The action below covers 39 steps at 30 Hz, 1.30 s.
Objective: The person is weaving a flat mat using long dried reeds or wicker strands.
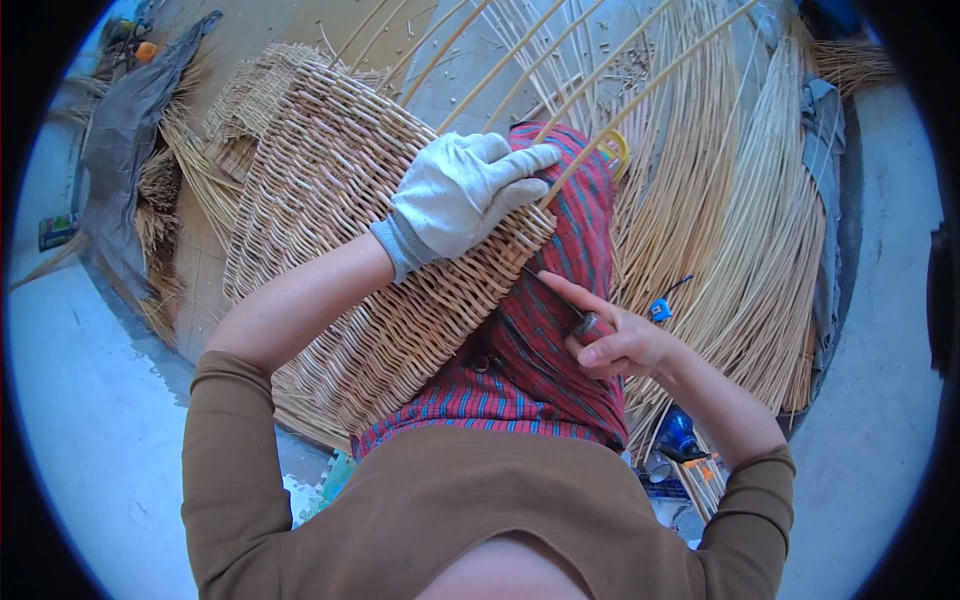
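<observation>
A woven wicker panel (pixel 330 190) slants across my lap, its long bare rods (pixel 640 105) rising from the far right edge. My left hand (pixel 460 195), in a pale grey work glove, grips the panel's upper right corner. Its index finger and thumb stretch toward the outermost rods; the other fingers are partly hidden. Just right of that corner, my bare right hand (pixel 625 340) is closed round the reddish-brown handle of an awl (pixel 592 328). The awl's thin metal shaft points up and left toward the panel's edge, beside the outstretched index finger. Whether its tip touches the weave I cannot tell.
Red-and-blue striped cloth (pixel 500 400) covers my lap. Long bundles of pale rods (pixel 740 240) lie at the right, with a blue tape measure (pixel 660 310) beside them. Another woven piece (pixel 250 95) lies beyond the panel. Grey cloth (pixel 130 170) covers bundles at the left.
</observation>
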Each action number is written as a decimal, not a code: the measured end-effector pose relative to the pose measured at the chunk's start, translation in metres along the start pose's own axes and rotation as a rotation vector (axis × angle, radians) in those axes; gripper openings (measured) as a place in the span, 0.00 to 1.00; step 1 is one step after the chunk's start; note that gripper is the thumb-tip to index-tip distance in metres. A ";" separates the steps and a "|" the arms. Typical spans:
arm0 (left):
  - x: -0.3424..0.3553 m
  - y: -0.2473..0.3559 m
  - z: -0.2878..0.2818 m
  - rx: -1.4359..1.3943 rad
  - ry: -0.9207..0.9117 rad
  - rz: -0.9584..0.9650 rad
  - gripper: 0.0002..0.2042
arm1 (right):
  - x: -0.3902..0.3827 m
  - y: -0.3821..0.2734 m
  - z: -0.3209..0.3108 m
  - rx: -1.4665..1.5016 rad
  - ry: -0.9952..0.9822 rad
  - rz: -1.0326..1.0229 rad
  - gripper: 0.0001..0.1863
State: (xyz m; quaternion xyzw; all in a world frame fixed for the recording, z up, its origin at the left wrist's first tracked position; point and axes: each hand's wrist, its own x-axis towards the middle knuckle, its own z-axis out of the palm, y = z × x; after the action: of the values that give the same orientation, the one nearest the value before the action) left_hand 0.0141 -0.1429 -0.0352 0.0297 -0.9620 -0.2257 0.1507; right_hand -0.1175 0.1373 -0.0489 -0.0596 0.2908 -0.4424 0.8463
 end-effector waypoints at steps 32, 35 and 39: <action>0.000 -0.004 -0.004 -0.075 0.158 -0.119 0.16 | 0.090 0.012 -0.314 -1.177 1.208 -0.254 0.22; 0.010 0.001 0.000 -0.083 0.177 -0.076 0.15 | 0.079 0.014 -0.322 -1.059 1.082 -0.137 0.26; 0.007 0.003 0.000 -0.064 0.172 -0.084 0.15 | 0.082 0.007 -0.276 -1.051 1.132 -0.339 0.24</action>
State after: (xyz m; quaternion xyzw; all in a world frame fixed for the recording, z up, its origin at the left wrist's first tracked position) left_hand 0.0078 -0.1413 -0.0318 0.0844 -0.9357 -0.2590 0.2239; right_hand -0.2269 0.1209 -0.3149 -0.2612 0.8350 -0.3329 0.3517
